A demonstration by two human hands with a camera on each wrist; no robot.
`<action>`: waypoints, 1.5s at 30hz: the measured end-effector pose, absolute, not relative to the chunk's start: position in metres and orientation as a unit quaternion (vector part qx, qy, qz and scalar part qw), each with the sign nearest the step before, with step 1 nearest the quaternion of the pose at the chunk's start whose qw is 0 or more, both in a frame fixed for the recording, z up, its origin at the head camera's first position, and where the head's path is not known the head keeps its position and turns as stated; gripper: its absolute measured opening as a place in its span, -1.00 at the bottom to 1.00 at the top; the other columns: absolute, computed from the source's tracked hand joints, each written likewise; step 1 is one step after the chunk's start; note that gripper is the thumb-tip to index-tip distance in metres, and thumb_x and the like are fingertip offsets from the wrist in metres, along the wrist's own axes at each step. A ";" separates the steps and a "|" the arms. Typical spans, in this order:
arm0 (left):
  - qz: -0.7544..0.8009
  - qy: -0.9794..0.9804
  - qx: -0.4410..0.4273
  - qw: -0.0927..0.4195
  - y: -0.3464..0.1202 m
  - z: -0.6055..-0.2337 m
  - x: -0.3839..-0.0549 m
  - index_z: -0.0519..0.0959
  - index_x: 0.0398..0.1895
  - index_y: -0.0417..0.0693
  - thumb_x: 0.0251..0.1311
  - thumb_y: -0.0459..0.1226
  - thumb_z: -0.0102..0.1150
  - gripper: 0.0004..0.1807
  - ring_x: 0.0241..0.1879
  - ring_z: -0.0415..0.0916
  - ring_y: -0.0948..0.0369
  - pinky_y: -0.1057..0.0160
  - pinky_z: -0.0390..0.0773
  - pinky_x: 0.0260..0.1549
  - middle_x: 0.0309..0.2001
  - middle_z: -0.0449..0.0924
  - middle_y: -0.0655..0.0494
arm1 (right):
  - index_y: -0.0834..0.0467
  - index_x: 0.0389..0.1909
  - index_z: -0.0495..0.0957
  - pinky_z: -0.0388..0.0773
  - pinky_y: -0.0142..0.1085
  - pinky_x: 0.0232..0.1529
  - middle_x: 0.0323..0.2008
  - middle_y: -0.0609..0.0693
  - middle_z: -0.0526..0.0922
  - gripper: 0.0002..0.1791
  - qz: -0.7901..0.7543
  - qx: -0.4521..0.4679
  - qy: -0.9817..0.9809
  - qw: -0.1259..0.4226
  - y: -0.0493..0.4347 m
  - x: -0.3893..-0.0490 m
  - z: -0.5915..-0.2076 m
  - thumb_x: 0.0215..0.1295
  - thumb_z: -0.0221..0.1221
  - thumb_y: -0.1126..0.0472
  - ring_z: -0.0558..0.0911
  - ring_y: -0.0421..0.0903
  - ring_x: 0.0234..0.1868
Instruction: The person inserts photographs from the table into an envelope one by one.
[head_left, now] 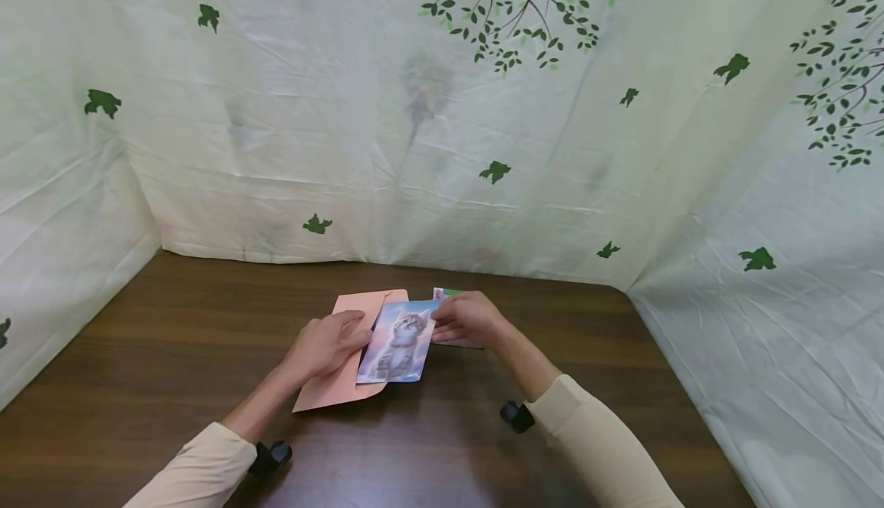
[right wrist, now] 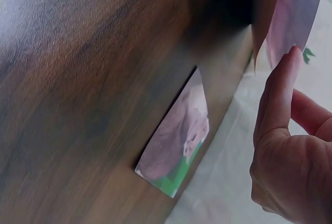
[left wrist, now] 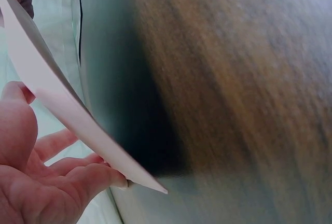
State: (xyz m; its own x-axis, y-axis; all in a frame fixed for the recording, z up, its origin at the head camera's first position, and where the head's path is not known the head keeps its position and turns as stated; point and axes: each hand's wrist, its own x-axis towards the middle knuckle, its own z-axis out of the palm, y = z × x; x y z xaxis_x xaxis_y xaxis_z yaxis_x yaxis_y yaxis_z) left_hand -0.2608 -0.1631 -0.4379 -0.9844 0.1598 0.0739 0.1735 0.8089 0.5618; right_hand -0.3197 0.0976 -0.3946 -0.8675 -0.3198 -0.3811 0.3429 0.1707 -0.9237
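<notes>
In the head view my left hand point(head_left: 326, 348) grips a salmon-pink envelope point(head_left: 330, 394), tilted off the table. The left wrist view shows that envelope point(left wrist: 62, 102) edge-on between thumb and fingers of the left hand point(left wrist: 57, 187). My right hand point(head_left: 473, 318) pinches the upper right edge of a kitten picture card point(head_left: 402, 343). Its left part lies against the envelope's opening; how far it is inside cannot be told. Beyond the right hand point(right wrist: 290, 146), in the right wrist view, a second picture card point(right wrist: 174, 143) with pink and green lies flat on the table.
The dark wooden table point(head_left: 124, 354) extends around both hands. A pale cloth point(head_left: 276, 132) printed with leaves and branches hangs behind the far edge and along both sides. Black wrist cameras point(head_left: 271, 458) sit on the two wrists.
</notes>
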 end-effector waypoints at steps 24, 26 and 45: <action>-0.291 -0.952 -0.093 0.016 -0.162 -0.439 -0.260 0.52 0.32 -0.21 0.40 -0.06 0.09 -0.44 0.18 0.53 -0.30 -0.23 0.47 0.11 0.24 0.58 -0.24 | 0.39 -0.05 0.47 0.71 -0.10 -0.11 -0.38 0.12 0.63 -0.84 -0.627 -0.002 0.730 0.273 0.075 -0.319 -0.394 0.40 0.11 0.45 0.73 -0.08 -0.48; -0.289 -0.953 -0.092 0.016 -0.163 -0.439 -0.261 0.51 0.33 -0.21 0.39 -0.07 0.08 -0.44 0.17 0.53 -0.30 -0.22 0.47 0.10 0.24 0.58 -0.25 | 0.42 -0.01 0.49 0.69 -0.06 -0.05 -0.34 0.14 0.64 -0.80 -0.621 -0.004 0.736 0.269 0.072 -0.319 -0.394 0.40 0.09 0.45 0.74 -0.07 -0.45; -0.295 -0.952 -0.081 0.006 -0.161 -0.437 -0.262 0.52 0.32 -0.18 0.37 -0.05 0.13 -0.43 0.19 0.53 -0.28 -0.22 0.47 0.12 0.23 0.58 -0.26 | 0.58 -0.10 0.60 0.73 -0.18 -0.28 -0.28 0.33 0.75 -0.73 -0.648 0.003 0.706 0.287 0.048 -0.321 -0.395 0.34 0.07 0.44 0.77 0.01 -0.43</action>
State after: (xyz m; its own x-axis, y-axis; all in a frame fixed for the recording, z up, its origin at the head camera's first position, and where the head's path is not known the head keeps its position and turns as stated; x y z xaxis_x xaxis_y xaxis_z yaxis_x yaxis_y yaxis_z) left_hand -0.2619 -0.1612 -0.4373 -0.9869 0.1502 0.0593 0.1573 0.8125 0.5613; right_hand -0.3213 0.0477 -0.3945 -0.8352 -0.3674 -0.4093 0.3764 0.1608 -0.9124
